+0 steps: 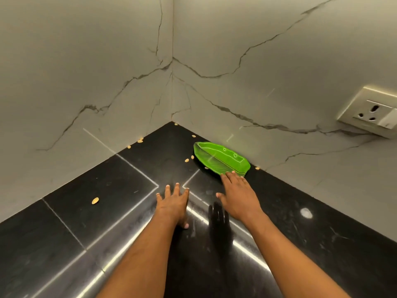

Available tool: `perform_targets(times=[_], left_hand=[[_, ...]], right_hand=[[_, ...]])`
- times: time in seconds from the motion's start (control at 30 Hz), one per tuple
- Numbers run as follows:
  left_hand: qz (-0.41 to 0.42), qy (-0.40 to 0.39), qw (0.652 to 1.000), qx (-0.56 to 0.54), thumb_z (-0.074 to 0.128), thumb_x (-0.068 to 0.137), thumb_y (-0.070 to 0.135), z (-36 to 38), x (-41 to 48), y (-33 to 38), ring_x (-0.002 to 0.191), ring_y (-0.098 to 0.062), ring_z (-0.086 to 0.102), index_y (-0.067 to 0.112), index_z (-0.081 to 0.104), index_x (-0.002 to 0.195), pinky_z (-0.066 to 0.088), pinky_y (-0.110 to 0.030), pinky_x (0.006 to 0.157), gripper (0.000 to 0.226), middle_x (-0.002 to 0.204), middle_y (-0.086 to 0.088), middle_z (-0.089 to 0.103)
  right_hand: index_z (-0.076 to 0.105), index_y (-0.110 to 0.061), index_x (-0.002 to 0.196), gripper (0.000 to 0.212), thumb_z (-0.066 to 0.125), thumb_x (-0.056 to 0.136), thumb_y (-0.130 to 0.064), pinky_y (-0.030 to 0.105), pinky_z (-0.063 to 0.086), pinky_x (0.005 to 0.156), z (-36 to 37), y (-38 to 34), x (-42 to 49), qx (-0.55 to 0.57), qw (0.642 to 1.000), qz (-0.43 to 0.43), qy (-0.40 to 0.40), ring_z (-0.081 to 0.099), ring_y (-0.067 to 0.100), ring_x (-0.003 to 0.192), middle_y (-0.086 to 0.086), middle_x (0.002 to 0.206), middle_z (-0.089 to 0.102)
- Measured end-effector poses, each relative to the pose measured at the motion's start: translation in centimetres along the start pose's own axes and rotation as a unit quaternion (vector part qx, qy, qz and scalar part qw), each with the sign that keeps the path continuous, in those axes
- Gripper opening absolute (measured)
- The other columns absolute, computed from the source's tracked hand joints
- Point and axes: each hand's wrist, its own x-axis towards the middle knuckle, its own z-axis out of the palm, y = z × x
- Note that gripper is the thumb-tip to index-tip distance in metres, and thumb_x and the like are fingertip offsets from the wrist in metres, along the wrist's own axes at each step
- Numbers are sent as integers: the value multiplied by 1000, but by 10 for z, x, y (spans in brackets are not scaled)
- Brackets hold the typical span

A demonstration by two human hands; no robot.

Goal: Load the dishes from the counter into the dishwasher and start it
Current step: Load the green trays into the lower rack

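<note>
In the counter corner, head view. I find the right hand [238, 198] stretched forward, fingers straight and slightly spread. Its fingertips [233, 173] reach the near rim of the plate [219, 157], and nothing is clasped. I cannot tell whether they press the rim or merely overlap it. The plate, green and leaf-shaped, lies flat on the black counter [86, 222] just ahead of that hand, its far long side close against the wall [279, 61] to the hand's right.

The left hand [173, 203] lies beside the right, to its left and a little nearer me, palm down, fingers splayed and straight. It holds nothing, and I cannot tell whether it rests on the counter or hovers over it. A dark reflection [218, 218] of the right hand shows on the polished surface between the two wrists.

Pale seeds [95, 200] lie scattered: one well left of the left hand, several ahead of both hands near the plate's left end and along the wall foot. A socket [371, 112] sits on the wall, far right of the right hand and above it.
</note>
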Motion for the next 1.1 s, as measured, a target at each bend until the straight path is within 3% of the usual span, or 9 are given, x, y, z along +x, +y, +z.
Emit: perform_targets(times=[0.13, 0.23, 0.37, 0.53, 0.73, 0.87, 1.03, 1.1], left_hand=[[-23, -80, 995, -57, 86, 74, 33, -6, 21, -4, 150, -36, -16, 27, -8, 158, 9, -69, 114, 126, 163, 1, -23], [-25, -97, 992, -71, 88, 72, 27, -7, 28, -3, 149, -36, -20, 28, -9, 158, 7, -71, 112, 129, 162, 4, -26], [-32, -106, 990, -81, 89, 71, 25, -7, 31, -4, 148, -36, -21, 29, -10, 157, 6, -71, 112, 131, 161, 4, -28], [-35, -117, 989, -83, 89, 71, 24, -6, 33, -3, 148, -37, -23, 29, -12, 157, 2, -71, 113, 132, 161, 4, -29], [-34, -121, 988, -87, 88, 72, 25, -5, 36, -3, 147, -37, -24, 31, -14, 156, -1, -71, 113, 132, 161, 3, -29], [-30, -122, 989, -83, 87, 73, 25, -7, 33, -3, 147, -37, -24, 30, -13, 157, 1, -71, 114, 131, 161, 3, -29], [-28, -122, 989, -84, 87, 73, 25, -10, 30, -2, 147, -36, -24, 29, -13, 157, 2, -71, 114, 130, 161, 3, -28], [-28, -122, 989, -78, 87, 73, 26, -10, 30, -2, 147, -37, -24, 28, -13, 157, 2, -71, 113, 130, 161, 3, -29]], right_hand=[[20, -13, 153, 66, 48, 99, -38, 39, 12, 122, 17, 10, 30, -11, 1000, -13, -20, 15, 24, 149, 8, 160, 22], [31, -10, 148, 60, 53, 97, -33, 40, 21, 118, 28, 14, 52, -9, 1000, 1, -18, 30, 27, 142, 10, 151, 37], [50, -9, 127, 36, 56, 95, -24, 40, 37, 104, 43, 8, 83, -21, 999, 30, 3, 53, 29, 120, 11, 127, 59], [61, -8, 110, 22, 49, 92, -4, 37, 48, 79, 55, -7, 105, -39, 994, 94, 32, 64, 31, 100, 13, 109, 66], [63, -11, 100, 22, 45, 93, -1, 30, 37, 61, 54, -4, 107, -94, 992, 76, 30, 69, 29, 90, 8, 98, 70], [64, -7, 71, 13, 69, 73, 5, 27, 31, 47, 47, -5, 101, -90, 989, 97, 73, 67, 31, 57, 10, 64, 67], [61, -9, 71, 21, 75, 65, 5, 25, 26, 44, 39, -4, 86, -106, 989, 64, 85, 65, 28, 50, 8, 56, 63], [56, -11, 61, 34, 83, 50, 5, 21, 21, 41, 35, -4, 81, -113, 985, 45, 121, 56, 24, 35, 5, 44, 54]])
